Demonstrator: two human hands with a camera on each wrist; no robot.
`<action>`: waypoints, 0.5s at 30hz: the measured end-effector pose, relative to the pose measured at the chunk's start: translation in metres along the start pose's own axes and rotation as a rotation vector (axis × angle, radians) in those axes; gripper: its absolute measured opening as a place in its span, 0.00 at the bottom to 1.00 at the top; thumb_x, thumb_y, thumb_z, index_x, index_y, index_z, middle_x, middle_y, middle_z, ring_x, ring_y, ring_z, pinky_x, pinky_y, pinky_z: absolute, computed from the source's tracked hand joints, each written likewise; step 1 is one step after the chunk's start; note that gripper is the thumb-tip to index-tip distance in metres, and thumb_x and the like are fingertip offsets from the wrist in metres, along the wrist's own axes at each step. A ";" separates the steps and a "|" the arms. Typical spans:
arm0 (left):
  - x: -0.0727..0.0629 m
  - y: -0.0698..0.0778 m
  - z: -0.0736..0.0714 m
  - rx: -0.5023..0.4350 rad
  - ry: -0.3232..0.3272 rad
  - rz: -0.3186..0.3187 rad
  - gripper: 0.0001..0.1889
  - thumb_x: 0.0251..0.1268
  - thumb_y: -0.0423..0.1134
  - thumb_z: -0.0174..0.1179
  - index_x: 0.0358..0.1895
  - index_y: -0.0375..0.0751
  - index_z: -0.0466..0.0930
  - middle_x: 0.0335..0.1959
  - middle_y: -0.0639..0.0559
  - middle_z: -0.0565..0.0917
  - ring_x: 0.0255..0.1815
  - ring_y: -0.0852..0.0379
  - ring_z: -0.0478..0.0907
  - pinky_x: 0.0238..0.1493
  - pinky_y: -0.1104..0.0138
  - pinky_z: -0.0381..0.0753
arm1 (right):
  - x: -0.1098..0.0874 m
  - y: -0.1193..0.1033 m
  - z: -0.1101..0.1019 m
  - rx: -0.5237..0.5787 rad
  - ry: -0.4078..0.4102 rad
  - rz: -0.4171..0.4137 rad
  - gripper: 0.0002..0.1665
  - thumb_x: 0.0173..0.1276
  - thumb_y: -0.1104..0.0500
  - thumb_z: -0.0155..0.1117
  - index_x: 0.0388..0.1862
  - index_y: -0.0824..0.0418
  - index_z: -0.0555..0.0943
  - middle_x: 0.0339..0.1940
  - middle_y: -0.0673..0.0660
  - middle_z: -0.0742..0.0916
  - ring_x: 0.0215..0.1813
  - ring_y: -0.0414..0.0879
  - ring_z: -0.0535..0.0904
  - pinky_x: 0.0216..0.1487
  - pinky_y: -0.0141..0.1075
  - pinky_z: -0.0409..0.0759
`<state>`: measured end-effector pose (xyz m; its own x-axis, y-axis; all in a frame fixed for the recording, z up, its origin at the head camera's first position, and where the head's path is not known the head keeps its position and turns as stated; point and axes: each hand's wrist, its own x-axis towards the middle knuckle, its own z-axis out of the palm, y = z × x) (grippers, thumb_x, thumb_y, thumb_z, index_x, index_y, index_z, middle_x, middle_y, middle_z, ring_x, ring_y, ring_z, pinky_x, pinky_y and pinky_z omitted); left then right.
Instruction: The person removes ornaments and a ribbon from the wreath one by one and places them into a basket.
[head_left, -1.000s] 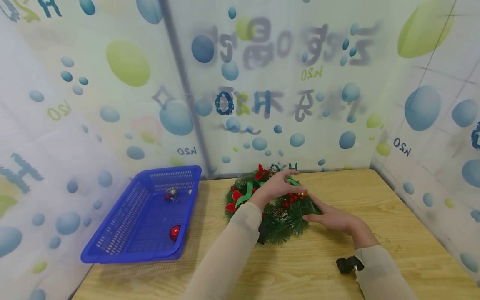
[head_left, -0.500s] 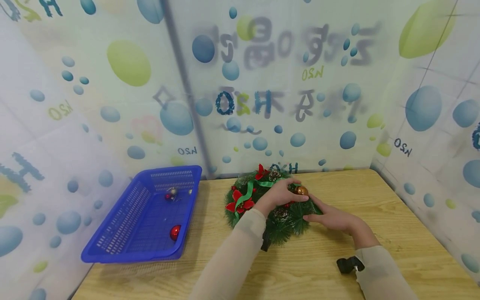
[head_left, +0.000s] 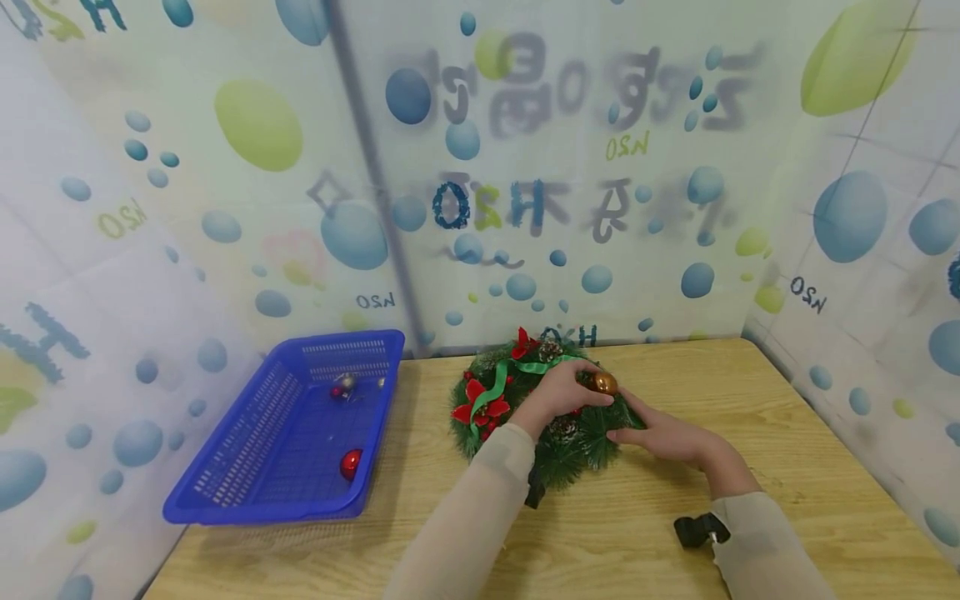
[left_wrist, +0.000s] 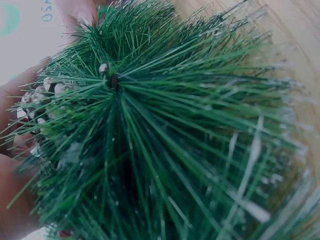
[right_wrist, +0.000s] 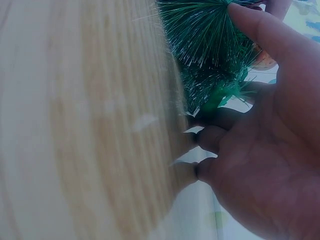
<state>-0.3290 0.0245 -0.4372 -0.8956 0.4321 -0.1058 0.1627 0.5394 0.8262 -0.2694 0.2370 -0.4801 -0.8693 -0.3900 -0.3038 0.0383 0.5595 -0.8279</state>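
A green pine Christmas wreath lies on the wooden table, trimmed with a red poinsettia, green ribbon, berries and pine cones. My left hand reaches over it and holds a shiny gold Christmas ball between thumb and fingers at the wreath's far right. In the left wrist view, needles cover most of what those fingers do. My right hand grips the wreath's right edge; in the right wrist view its thumb lies on the needles, with the other fingers low along the outer side.
To the left stands a blue plastic basket holding a large red ball and a few small ornaments. A printed curtain hangs behind the wooden table and along both sides.
The left hand has shifted slightly right and down, its fingers now closer about the gold ball, which shows more fully. The right hand keeps its place on the wreath.
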 end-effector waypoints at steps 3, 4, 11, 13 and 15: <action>0.001 0.000 0.002 0.026 0.016 -0.007 0.27 0.66 0.47 0.77 0.67 0.52 0.83 0.68 0.49 0.82 0.58 0.50 0.83 0.58 0.52 0.85 | 0.000 0.000 0.000 0.002 0.000 0.000 0.63 0.80 0.36 0.62 0.90 0.48 0.29 0.90 0.69 0.39 0.87 0.78 0.40 0.77 0.76 0.59; 0.001 0.000 0.003 0.027 0.019 -0.008 0.27 0.67 0.47 0.76 0.68 0.52 0.83 0.68 0.49 0.82 0.58 0.50 0.83 0.58 0.52 0.85 | 0.000 0.000 0.000 0.002 0.000 0.000 0.63 0.80 0.36 0.62 0.90 0.48 0.29 0.90 0.69 0.39 0.87 0.78 0.40 0.76 0.76 0.59; 0.004 -0.005 0.003 -0.045 0.033 -0.015 0.26 0.67 0.49 0.76 0.67 0.52 0.84 0.67 0.50 0.82 0.52 0.52 0.84 0.54 0.53 0.86 | -0.001 0.000 0.000 -0.004 -0.002 -0.003 0.62 0.80 0.36 0.61 0.90 0.47 0.30 0.90 0.69 0.39 0.87 0.78 0.41 0.76 0.76 0.60; 0.004 -0.005 0.002 -0.062 0.037 -0.013 0.27 0.67 0.49 0.75 0.69 0.52 0.82 0.69 0.49 0.81 0.53 0.51 0.84 0.55 0.53 0.86 | -0.001 0.000 0.000 -0.008 -0.001 -0.001 0.62 0.80 0.36 0.61 0.90 0.48 0.30 0.90 0.69 0.39 0.87 0.78 0.40 0.76 0.76 0.60; 0.004 -0.005 0.002 -0.072 0.045 -0.012 0.29 0.68 0.50 0.75 0.70 0.52 0.81 0.71 0.49 0.80 0.54 0.50 0.84 0.55 0.52 0.85 | -0.001 -0.001 0.000 -0.010 0.000 0.002 0.62 0.80 0.36 0.61 0.90 0.48 0.30 0.90 0.69 0.39 0.87 0.78 0.40 0.76 0.76 0.60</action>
<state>-0.3322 0.0249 -0.4424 -0.9154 0.3917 -0.0925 0.1227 0.4905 0.8628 -0.2686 0.2373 -0.4789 -0.8692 -0.3887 -0.3057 0.0356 0.5674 -0.8227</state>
